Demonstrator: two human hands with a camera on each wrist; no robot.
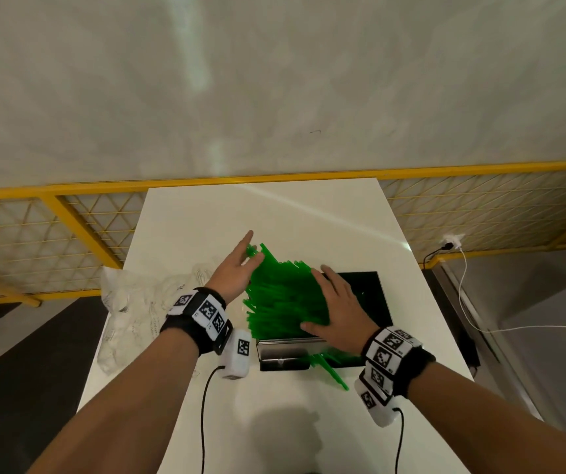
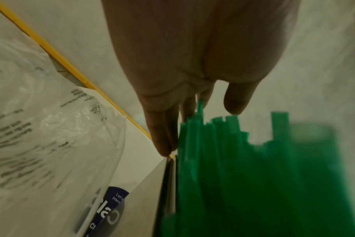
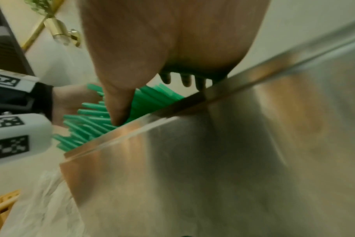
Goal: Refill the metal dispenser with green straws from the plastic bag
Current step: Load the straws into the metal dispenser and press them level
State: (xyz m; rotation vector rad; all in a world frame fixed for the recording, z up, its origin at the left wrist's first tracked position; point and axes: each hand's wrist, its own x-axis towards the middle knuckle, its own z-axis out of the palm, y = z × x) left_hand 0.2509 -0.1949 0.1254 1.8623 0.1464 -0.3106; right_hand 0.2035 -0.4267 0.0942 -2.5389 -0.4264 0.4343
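Observation:
A heap of green straws point(image 1: 285, 295) stands fanned out of the open top of the metal dispenser point(image 1: 285, 352) on the white table point(image 1: 274, 213). My left hand point(image 1: 237, 268) is flat with straight fingers against the heap's left side; its fingers point(image 2: 162, 128) touch the straws point(image 2: 253, 176). My right hand point(image 1: 334, 302) lies flat on the heap's right side with the thumb low. In the right wrist view, the thumb point(image 3: 117, 104) presses the straws point(image 3: 87, 126) above the dispenser's steel wall point(image 3: 213, 168). A few straws point(image 1: 334, 371) poke out at the dispenser's front.
The clear plastic bag point(image 1: 131, 306) lies crumpled at the table's left edge, printed with text point(image 2: 40, 128). The dispenser's dark lid point(image 1: 370, 295) lies open behind my right hand. A yellow mesh railing point(image 1: 69, 227) runs behind the table. A white cable point(image 1: 469, 302) hangs on the right.

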